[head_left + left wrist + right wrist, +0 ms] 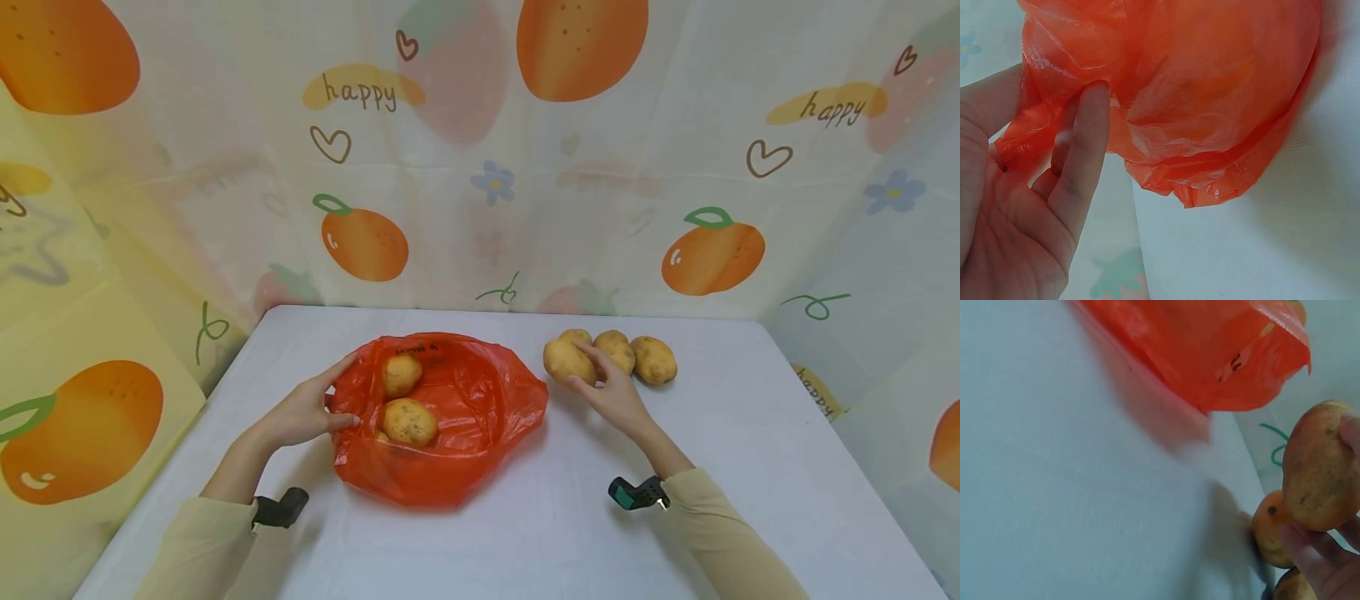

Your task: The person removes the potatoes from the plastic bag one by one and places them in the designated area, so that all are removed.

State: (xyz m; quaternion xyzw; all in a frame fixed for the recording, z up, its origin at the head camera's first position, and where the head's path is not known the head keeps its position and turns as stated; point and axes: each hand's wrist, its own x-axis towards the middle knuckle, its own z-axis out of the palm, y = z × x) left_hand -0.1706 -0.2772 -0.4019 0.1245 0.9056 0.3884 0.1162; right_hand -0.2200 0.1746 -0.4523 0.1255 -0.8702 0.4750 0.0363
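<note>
A red plastic bag (480,400) lies on the table with its mouth spread, and potatoes (410,422) show inside it. At the bag's left edge my left hand (303,410) grips the thin plastic; the left wrist view shows the bag film (1072,50) between thumb and fingers. To the right of the bag, my right hand (617,398) holds a potato (567,362) between thumb and fingers. In the right wrist view that held potato (1319,469) is raised above the table, apart from the bag. Part of the bag's contents is hidden by its front wall.
Behind and right of my right hand lie several loose potatoes (654,361) close together. A white cloth-covered table (525,542) extends to a printed curtain (465,208) at its back edge. Each wrist wears a small black device (281,507).
</note>
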